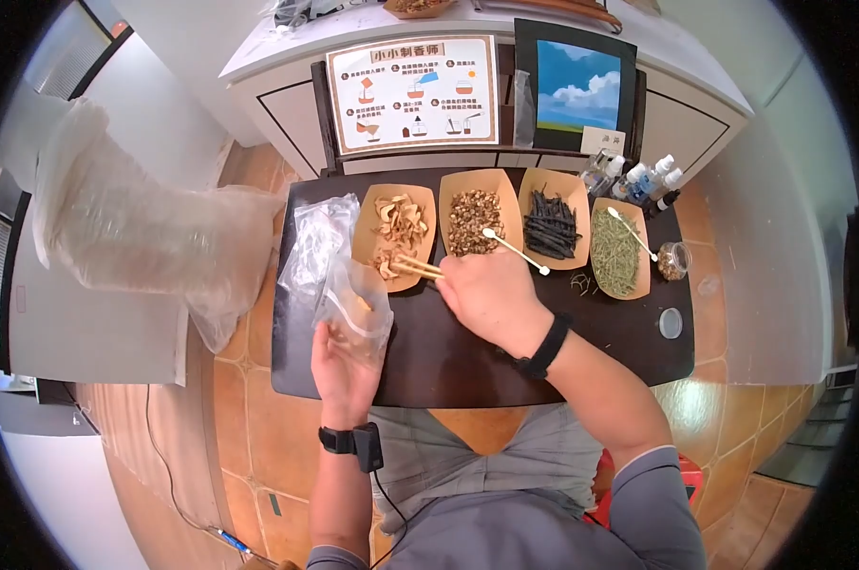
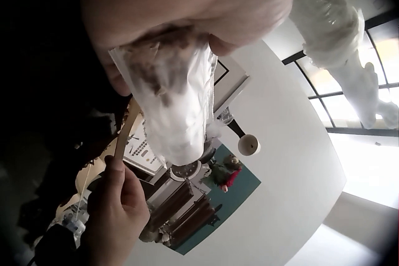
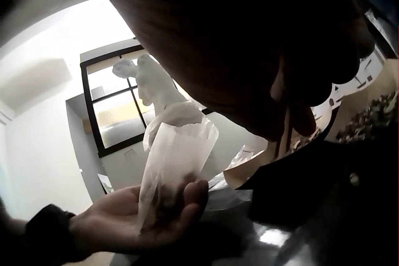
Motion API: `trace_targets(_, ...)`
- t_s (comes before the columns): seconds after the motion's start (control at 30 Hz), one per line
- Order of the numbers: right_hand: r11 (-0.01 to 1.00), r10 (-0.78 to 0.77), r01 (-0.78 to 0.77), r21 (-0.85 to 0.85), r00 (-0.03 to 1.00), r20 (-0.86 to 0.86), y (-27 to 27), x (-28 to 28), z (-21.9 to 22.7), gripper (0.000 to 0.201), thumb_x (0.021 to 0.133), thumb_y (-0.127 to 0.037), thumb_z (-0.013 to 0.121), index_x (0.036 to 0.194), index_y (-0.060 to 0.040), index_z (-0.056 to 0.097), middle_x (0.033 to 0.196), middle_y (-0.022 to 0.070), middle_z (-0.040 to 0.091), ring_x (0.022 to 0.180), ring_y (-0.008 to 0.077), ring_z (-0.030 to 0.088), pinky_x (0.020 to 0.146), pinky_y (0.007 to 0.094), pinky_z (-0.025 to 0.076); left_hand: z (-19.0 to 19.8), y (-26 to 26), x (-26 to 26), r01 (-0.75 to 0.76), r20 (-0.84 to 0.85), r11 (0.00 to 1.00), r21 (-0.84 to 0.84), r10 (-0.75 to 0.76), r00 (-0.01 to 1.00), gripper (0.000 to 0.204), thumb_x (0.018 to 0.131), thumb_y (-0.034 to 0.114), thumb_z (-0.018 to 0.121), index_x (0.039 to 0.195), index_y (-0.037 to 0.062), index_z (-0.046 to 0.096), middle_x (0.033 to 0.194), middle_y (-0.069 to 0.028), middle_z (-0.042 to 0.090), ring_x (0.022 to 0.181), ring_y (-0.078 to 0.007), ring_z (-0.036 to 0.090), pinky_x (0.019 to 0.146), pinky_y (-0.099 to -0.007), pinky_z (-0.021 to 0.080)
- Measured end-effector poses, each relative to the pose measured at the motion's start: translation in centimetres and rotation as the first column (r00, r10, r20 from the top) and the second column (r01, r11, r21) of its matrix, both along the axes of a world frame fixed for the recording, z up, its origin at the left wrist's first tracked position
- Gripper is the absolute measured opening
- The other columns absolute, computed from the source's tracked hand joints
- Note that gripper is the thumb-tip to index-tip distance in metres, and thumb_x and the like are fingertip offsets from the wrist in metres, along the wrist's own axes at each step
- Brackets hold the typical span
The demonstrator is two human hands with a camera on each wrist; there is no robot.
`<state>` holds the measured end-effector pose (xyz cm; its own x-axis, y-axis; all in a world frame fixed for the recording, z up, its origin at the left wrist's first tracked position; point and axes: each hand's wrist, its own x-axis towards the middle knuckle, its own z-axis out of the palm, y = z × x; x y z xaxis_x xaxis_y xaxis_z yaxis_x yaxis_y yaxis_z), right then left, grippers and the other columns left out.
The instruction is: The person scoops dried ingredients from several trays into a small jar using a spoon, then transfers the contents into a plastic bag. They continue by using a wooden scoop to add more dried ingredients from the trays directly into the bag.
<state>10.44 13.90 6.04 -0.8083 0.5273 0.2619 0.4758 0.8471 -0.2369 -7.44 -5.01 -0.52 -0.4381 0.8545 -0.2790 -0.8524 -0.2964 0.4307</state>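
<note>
My left hand holds a clear plastic bag, upright, its fingers curled round the lower part. Brown pieces lie in the bag, seen in the right wrist view. My right hand grips wooden chopsticks, whose tips reach over the near end of a paper tray of pale brown dried slices. The bag stands just in front of that tray, left of the chopsticks. In the left wrist view my right hand pinches a chopstick beside the bag.
More paper trays hold brown bits, dark sticks and green needles; white spoons rest on two. Empty bags lie at the left. Spray bottles, a small jar and a lid are at the right.
</note>
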Motion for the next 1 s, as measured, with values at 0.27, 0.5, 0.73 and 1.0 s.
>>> trace_targets(0.27, 0.998, -0.049, 0.047, 0.029, 0.998, 0.048, 0.5, 1.2, 0.8, 0.023, 0.099, -0.029, 0.071, 0.087, -0.01, 0.068, 0.07, 0.0093, 0.071, 0.068, 0.0318, 0.072, 0.065, 0.0456, 0.055, 0.5, 1.6, -0.3, 0.008, 0.077, 1.0, 0.003, -0.008, 0.997, 0.047, 0.116, 0.04, 0.043, 0.151, 0.0125, 0.056, 0.152, -0.0081, 0.063, 0.139, -0.0282, 0.058, 0.119, -0.0533, 0.045)
trace_targets(0.5, 0.993, -0.099, 0.102, -0.055, 0.994, 0.046, 0.4, 1.9, 2.0, 0.026, 0.099, -0.03, 0.071, 0.084, -0.0096, 0.07, 0.07, 0.0117, 0.071, 0.069, 0.0343, 0.073, 0.065, 0.0486, 0.057, -0.2, 1.7, -0.6, 0.026, 0.116, 0.999, 0.023, -0.029, 0.993, 0.051, 0.117, 0.045, 0.041, 0.154, 0.0126, 0.055, 0.154, -0.0091, 0.062, 0.141, -0.0298, 0.058, 0.118, -0.0546, 0.045)
trace_targets(0.73, 0.955, -0.138, 0.168, -0.246, 0.981, 0.134, 1.1, 1.5, 2.6, 0.035, 0.103, -0.036, 0.066, 0.083, -0.0086, 0.078, 0.073, 0.0138, 0.074, 0.073, 0.0354, 0.075, 0.066, 0.0485, 0.059, -1.5, 0.8, -0.9, 0.036, 0.129, 0.992, 0.121, -0.052, 0.99, 0.056, 0.117, 0.046, 0.038, 0.16, 0.0109, 0.05, 0.161, -0.0123, 0.057, 0.146, -0.0336, 0.054, 0.119, -0.0553, 0.045)
trace_targets(1.0, 0.951, -0.089, 0.132, -0.278, 0.983, 0.163, 1.3, 1.0, 2.3, 0.035, 0.101, -0.037, 0.066, 0.085, -0.0086, 0.078, 0.077, 0.015, 0.074, 0.077, 0.0372, 0.075, 0.069, 0.0507, 0.059, -0.6, 0.9, 0.1, -0.039, 0.139, 0.989, 0.145, 0.018, 0.99, 0.055, 0.118, 0.042, 0.036, 0.16, 0.0083, 0.049, 0.161, -0.0146, 0.055, 0.147, -0.0347, 0.053, 0.122, -0.0555, 0.043)
